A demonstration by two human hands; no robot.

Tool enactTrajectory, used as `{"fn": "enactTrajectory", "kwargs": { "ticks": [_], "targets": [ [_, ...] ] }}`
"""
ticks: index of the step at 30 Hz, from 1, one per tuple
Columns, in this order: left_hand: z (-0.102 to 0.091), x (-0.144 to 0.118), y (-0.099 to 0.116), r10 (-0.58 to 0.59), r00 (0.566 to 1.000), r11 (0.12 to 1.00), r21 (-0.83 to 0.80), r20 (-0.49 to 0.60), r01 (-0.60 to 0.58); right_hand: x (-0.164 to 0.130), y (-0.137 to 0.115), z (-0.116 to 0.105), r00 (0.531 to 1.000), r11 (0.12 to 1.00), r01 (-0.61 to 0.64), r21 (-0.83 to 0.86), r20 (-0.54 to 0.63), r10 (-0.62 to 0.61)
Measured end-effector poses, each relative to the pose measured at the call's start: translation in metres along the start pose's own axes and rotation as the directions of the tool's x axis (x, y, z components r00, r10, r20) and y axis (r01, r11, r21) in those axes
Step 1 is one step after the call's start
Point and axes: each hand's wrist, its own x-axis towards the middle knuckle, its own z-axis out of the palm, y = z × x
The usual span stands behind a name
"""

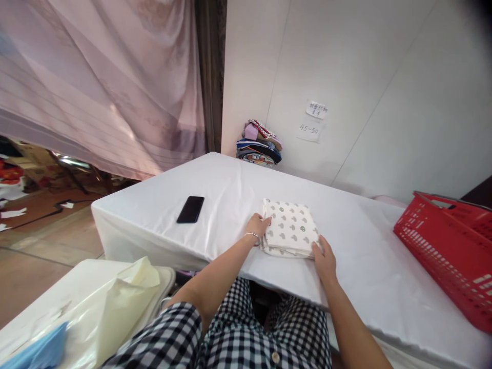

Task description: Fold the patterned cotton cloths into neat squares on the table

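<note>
A folded white cloth (291, 225) printed with grey-green mushroom-like shapes lies flat on the white-covered table (230, 189), close to its front edge. At the cloth's left side, my left hand (258, 225) has its fingers closed on the edge; a bracelet circles that wrist. My right hand (325, 258) grips the near right corner, where the folded layers show as a stack of edges. Parts of the fingers of both hands are hidden by the cloth or by the hands themselves.
A black phone (190, 209) lies left of the cloth. Folded clothes (259, 146) are piled against the wall at the back. On the right stands a red plastic basket (442, 251). At lower left, a pale plastic bag (130, 297) rests on a white surface.
</note>
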Motion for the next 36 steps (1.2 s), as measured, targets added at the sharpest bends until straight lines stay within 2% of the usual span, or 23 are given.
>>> {"fn": "enactTrajectory", "kwargs": {
  "ticks": [3,6,10,12,14,16,18,20,21,22,24,26,29,31,34,36],
  "targets": [
    [-0.001,0.006,0.002,-0.006,1.0,0.999,0.047,0.025,0.005,-0.001,0.002,0.001,0.999,0.999,-0.044,-0.003,-0.012,0.044],
    [0.001,0.007,0.005,-0.027,0.999,0.997,0.067,0.042,0.024,0.005,0.009,0.002,0.999,1.0,-0.031,0.0,0.008,0.031],
    [0.019,-0.012,0.013,-0.029,0.998,0.999,0.03,0.048,0.028,0.039,0.022,-0.008,1.0,0.999,0.015,0.037,-0.005,-0.015],
    [0.032,-0.028,0.015,0.008,0.987,0.996,-0.087,0.162,0.006,0.063,0.025,-0.019,0.995,1.0,0.012,-0.006,-0.098,-0.012],
    [0.041,-0.043,0.014,0.065,0.936,0.966,-0.258,0.345,0.028,0.081,0.023,-0.029,0.98,0.995,0.018,-0.097,-0.196,-0.037],
    [0.042,-0.05,0.01,0.099,0.893,0.927,-0.367,0.44,0.078,0.085,0.014,-0.033,0.973,0.985,0.07,-0.161,-0.209,-0.104],
    [0.034,-0.045,0.005,0.092,0.917,0.922,-0.38,0.388,0.069,0.07,0.001,-0.029,0.979,0.979,0.162,-0.126,-0.103,-0.175],
    [0.023,-0.033,-0.001,0.106,0.967,0.946,-0.323,0.233,-0.025,0.042,-0.014,-0.02,0.963,0.965,0.26,-0.038,0.076,-0.257],
    [0.018,-0.024,-0.004,0.137,0.981,0.957,-0.273,0.137,-0.095,0.026,-0.021,-0.014,0.935,0.947,0.32,-0.027,0.169,-0.312],
    [0.013,-0.016,-0.006,0.18,0.983,0.963,-0.212,0.047,-0.167,0.01,-0.026,-0.009,0.897,0.918,0.393,-0.044,0.237,-0.373],
    [0.007,0.0,-0.009,0.278,0.956,0.954,-0.088,-0.093,-0.286,-0.016,-0.033,0.0,0.811,0.824,0.552,-0.133,0.315,-0.493],
    [0.006,0.012,-0.011,0.365,0.917,0.93,0.016,-0.16,-0.368,-0.031,-0.034,0.004,0.748,0.71,0.657,-0.253,0.337,-0.572],
    [0.009,0.026,-0.012,0.454,0.872,0.891,0.099,-0.182,-0.443,-0.037,-0.032,0.006,0.702,0.592,0.712,-0.379,0.342,-0.625],
    [0.011,0.033,-0.012,0.454,0.878,0.891,0.114,-0.155,-0.44,-0.038,-0.031,0.005,0.683,0.549,0.727,-0.411,0.353,-0.64],
    [0.014,0.042,-0.015,0.431,0.9,0.896,0.147,-0.061,-0.419,-0.039,-0.029,0.003,0.664,0.514,0.744,-0.427,0.381,-0.644],
    [0.014,0.046,-0.017,0.444,0.896,0.882,0.178,-0.01,-0.436,-0.04,-0.029,0.002,0.651,0.498,0.755,-0.426,0.398,-0.647]
  ]
}}
